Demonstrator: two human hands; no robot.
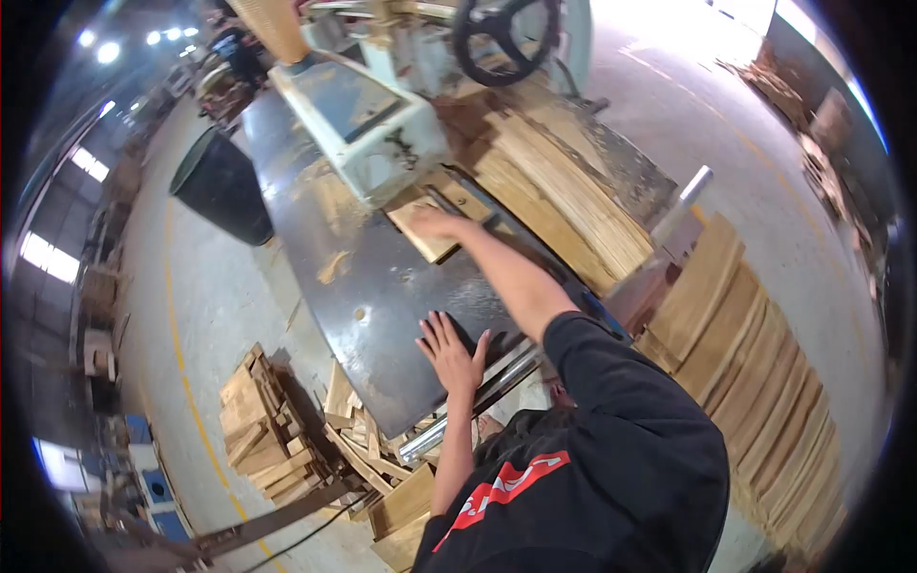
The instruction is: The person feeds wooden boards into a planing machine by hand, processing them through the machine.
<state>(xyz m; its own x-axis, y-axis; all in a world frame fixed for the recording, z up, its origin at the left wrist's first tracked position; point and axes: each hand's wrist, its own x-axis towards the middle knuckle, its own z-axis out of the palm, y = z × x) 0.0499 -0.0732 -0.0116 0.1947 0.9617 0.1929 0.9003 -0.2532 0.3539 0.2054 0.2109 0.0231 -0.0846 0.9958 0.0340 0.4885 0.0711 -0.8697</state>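
Note:
My left hand (453, 359) lies palm down on the dark metal machine table (382, 325), fingers spread, holding nothing. Stretched farther forward, my right hand (433, 223) is closed at a short pale wooden board (429, 246) beside the machine head; its fingers are partly blurred. The white machine housing (382, 153) stands just beyond that board. Sawdust (334, 196) is scattered over the tabletop left of my right hand.
Long wooden planks (564, 196) lie on the machine's right side, below a black handwheel (506, 38). Stacked boards (755, 382) stand at the right. A dark bin (222, 186) and a pile of wood pieces (267, 430) are on the floor at the left.

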